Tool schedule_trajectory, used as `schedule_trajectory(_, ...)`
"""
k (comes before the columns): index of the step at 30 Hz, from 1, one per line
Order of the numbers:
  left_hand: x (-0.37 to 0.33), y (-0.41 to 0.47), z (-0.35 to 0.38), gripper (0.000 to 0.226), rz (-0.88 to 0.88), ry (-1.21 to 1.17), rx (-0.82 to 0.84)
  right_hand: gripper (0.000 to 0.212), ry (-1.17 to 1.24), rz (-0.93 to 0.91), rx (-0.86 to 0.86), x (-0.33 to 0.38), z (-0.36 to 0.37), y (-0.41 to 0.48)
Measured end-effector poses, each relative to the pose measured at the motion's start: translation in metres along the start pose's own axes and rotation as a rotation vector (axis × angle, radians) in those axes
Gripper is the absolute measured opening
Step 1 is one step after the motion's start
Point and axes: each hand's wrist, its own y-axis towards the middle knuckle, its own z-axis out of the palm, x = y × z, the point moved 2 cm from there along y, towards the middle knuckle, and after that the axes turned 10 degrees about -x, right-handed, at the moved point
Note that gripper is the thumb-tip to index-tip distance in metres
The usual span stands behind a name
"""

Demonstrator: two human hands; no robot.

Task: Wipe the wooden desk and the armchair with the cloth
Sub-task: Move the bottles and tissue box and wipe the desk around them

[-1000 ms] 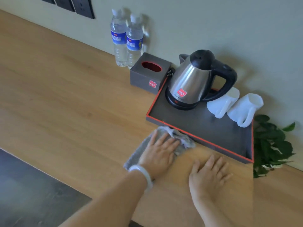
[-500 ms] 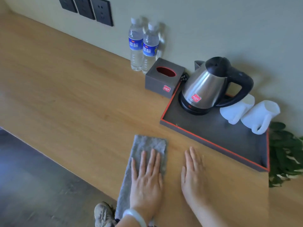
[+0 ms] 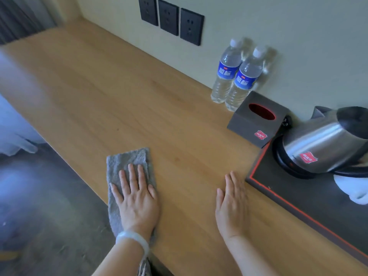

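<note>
The wooden desk [image 3: 99, 92] runs under both hands and far out past the left hand, its front edge passing just outside the left wrist, with dark floor [image 3: 39, 206] beyond that edge. To the outer side of the right hand sits a dark tray [image 3: 298, 206] with a red rim line, its nearest corner just beside the right fingertips. A steel kettle [image 3: 322, 144] with a black base stands on the tray, ahead of and to the right of the right hand, and a white cup [image 3: 352, 188] lies just below it, partly cut off by the frame.

The grey cloth [image 3: 129, 158] lies flat on the desk beneath the left hand, reaching ahead of the fingertips and back to the desk's front edge by the wrist. Well ahead of the right hand, a dark tissue box [image 3: 256, 120] stands beside the tray's far corner. Two water bottles [image 3: 226, 72] stand upright just behind the box against the wall. Three dark wall sockets [image 3: 169, 19] are mounted far ahead of the left hand.

The left hand [image 3: 137, 198] lies palm down on the cloth, fingers straight and slightly spread, forearm coming in from below. The right hand [image 3: 232, 204] rests palm down on bare wood, fingers straight and close together, well apart from the cloth. A pale bracelet [image 3: 132, 238] circles the left wrist.
</note>
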Motion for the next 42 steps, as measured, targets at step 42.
schedule_trajectory(42,-0.045,0.194,0.019,0.055,0.421,-0.109,0.022,0.058,-0.181,0.098,0.062,0.006,-0.01,0.005)
